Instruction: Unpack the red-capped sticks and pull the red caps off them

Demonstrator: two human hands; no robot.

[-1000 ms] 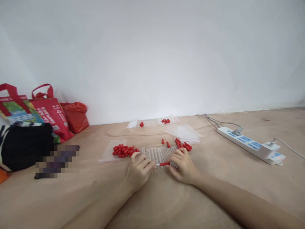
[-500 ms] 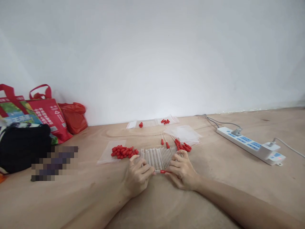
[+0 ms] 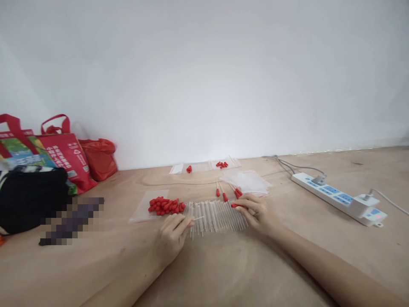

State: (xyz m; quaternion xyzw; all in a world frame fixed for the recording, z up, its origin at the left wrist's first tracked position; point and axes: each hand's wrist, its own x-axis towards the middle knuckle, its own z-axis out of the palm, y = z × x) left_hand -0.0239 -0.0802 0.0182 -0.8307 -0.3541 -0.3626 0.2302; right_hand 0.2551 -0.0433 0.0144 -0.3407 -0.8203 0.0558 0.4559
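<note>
A row of several clear glass tubes (image 3: 217, 215) lies side by side on the wooden surface in front of me. My left hand (image 3: 171, 238) is at the row's left end, its fingertips pinched on one thin clear tube (image 3: 198, 218). My right hand (image 3: 259, 212) is at the row's far right corner and holds a red-capped dropper (image 3: 235, 205) between thumb and fingers. A few finished droppers (image 3: 238, 192) with red caps lie just beyond it. A pile of loose red rubber caps (image 3: 166, 206) rests on a clear plastic bag (image 3: 139, 209) left of the tubes.
Clear plastic bags (image 3: 252, 180) lie behind my right hand. More bags with a few red caps (image 3: 221, 164) sit by the wall. A white power strip (image 3: 338, 198) with cables lies at the right. Red shopping bags (image 3: 68, 155) and a black bag (image 3: 32, 198) stand at the left.
My hands were together at the row's front, joined on one capped tube. They have parted: the right carried the capped dropper back and to the right, the left went to the row's left end.
</note>
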